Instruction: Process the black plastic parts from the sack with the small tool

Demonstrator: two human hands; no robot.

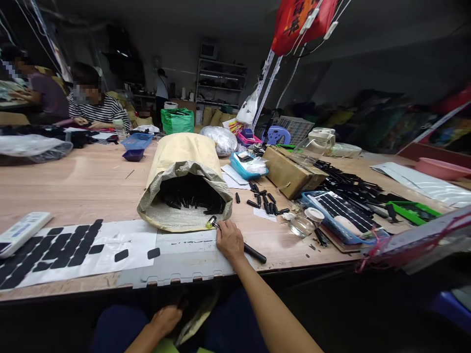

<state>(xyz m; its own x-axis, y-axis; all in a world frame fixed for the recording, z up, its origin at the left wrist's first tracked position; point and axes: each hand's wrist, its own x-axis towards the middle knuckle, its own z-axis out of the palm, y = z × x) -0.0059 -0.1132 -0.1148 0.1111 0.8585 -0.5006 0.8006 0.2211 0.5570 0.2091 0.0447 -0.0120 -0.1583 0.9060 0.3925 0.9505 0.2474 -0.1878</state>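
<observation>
My right hand [229, 239] rests on the wooden table [91, 181] and is closed round a small hammer [253, 252] with a black handle; its yellow-tipped head [211, 223] lies at the mouth of a woven sack [184, 181] full of black parts. My left hand [166, 319] is below the table edge on my lap, fingers curled on something I cannot make out. White sheets with black pads [69, 245] lie left of the right hand.
Loose black pieces [263, 200], a cardboard box [290, 171], a glass jar [303, 223], solar panels [340, 211] and a green tray [414, 211] crowd the right. A remote control [22, 230] lies at the left. Two people sit at the far left end.
</observation>
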